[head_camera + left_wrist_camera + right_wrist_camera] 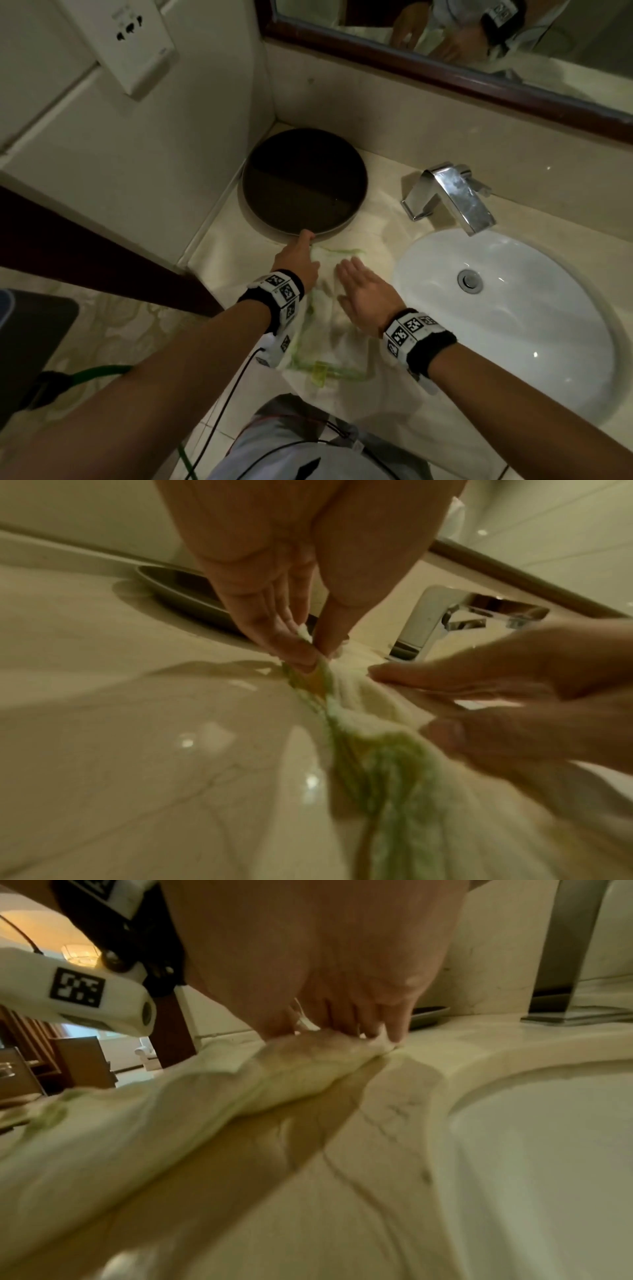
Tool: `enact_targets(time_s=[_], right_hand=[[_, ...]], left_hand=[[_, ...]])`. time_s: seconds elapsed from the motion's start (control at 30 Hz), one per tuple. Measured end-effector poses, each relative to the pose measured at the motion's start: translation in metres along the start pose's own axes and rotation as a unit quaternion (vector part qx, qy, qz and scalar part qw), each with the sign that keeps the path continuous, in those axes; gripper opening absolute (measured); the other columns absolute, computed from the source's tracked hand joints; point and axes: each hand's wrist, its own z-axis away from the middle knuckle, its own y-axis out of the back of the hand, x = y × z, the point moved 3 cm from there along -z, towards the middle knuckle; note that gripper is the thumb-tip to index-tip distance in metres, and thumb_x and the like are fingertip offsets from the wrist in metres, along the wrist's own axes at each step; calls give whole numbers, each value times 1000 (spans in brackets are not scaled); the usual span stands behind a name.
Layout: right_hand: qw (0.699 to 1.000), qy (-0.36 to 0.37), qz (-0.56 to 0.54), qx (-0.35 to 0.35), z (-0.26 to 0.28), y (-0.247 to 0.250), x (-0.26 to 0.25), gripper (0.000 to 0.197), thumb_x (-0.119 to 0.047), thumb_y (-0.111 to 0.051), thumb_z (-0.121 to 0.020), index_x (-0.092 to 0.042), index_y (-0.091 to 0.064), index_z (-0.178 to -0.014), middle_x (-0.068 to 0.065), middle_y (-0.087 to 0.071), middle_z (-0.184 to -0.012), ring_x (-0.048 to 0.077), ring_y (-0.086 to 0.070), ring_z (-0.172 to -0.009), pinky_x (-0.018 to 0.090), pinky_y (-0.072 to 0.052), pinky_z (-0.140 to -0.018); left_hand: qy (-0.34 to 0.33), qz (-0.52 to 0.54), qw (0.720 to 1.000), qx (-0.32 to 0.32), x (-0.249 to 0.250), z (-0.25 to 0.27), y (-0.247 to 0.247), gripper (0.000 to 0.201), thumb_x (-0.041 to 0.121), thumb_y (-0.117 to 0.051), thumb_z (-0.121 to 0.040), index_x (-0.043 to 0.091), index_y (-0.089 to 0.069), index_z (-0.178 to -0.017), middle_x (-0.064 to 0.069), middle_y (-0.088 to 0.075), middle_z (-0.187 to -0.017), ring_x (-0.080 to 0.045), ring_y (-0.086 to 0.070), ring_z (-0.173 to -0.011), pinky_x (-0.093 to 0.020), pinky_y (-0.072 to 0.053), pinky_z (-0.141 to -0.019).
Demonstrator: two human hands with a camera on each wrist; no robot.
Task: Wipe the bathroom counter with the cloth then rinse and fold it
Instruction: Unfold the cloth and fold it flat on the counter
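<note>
A white cloth with a green edge lies spread on the beige counter, left of the sink. Part of it hangs over the front edge. My left hand reaches to the cloth's far corner beside the dark tray. In the left wrist view its thumb and fingers pinch that corner of the cloth. My right hand lies flat on the cloth's middle with straight fingers. In the right wrist view its fingertips press the cloth onto the counter.
A round dark tray sits in the back left corner against the wall. A chrome faucet stands behind the white sink. A framed mirror runs along the back wall. A socket panel is on the left wall.
</note>
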Motion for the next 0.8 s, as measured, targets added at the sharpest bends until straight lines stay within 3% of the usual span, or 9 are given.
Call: enact_targets(time_s=[0.07,0.13,0.23,0.33,0.47,0.67,0.73,0.77,0.8], right_hand=[[997,-28,31,-59,4,-13,3,67,-43,-16,-100,-5,-2,-153,16,5,-161,32,8,-149,44,0,-121],[996,-38,51,-64,7,-20,4,75,-49,4,-89,-8,10,-152,13,19,-159,28,23,-144,45,5,-121],[995,-39,64,-68,5,-25,7,69,-50,-4,-97,-12,17,-150,7,28,-155,25,29,-142,45,13,-118],[993,-38,79,-73,3,-29,15,72,-57,2,-92,-16,19,-150,2,30,-153,20,31,-141,48,13,-118],[994,-36,88,-46,6,-33,18,72,-61,8,-88,-20,18,-147,1,20,-158,19,26,-143,51,9,-118],[991,-63,90,-72,9,-23,5,78,-57,11,-86,-18,10,-153,2,18,-160,20,24,-144,54,7,-117],[994,-66,64,-60,9,-13,2,72,-50,-4,-92,-14,-12,-154,6,0,-162,28,5,-150,55,-1,-117],[997,-59,46,-33,10,-4,-1,63,-42,-18,-94,-12,-31,-149,11,-22,-159,35,-15,-147,56,-14,-115],[998,-55,28,8,10,4,-3,51,-33,-32,-93,-10,-50,-135,15,-46,-144,40,-37,-136,53,-30,-108]], left_hand=[[-26,-67,997,12,0,4,-1,46,14,-53,-91,20,-38,-134,-11,-48,-131,-34,-51,-115,-43,-45,-95],[-108,-166,980,36,3,13,-5,45,9,-51,-88,15,-44,-132,-11,-44,-132,-29,-46,-119,-38,-44,-96],[-229,-249,941,9,6,33,-16,35,20,-46,-90,14,-52,-124,-7,-44,-134,-25,-46,-119,-37,-42,-96],[-246,-308,919,-27,-4,42,-25,42,38,-41,-94,16,-51,-128,-5,-41,-142,-24,-41,-129,-39,-36,-97],[-236,-379,892,-76,-20,42,-32,62,51,-37,-96,18,-26,-149,-4,-16,-159,-26,-14,-146,-45,-23,-112],[-210,-390,891,-104,-28,41,-35,64,53,-32,-97,23,-15,-152,1,-5,-162,-27,-6,-148,-49,-17,-114],[-217,-374,895,-111,-26,41,-32,61,51,-33,-97,23,-21,-151,0,-9,-161,-26,-12,-146,-47,-21,-113],[-229,-363,897,-106,-22,41,-28,56,48,-35,-97,22,-30,-147,-1,-18,-159,-26,-20,-144,-45,-26,-112],[-242,-351,900,-93,-18,40,-23,49,44,-37,-97,21,-42,-141,-2,-30,-155,-26,-30,-139,-43,-32,-108]])
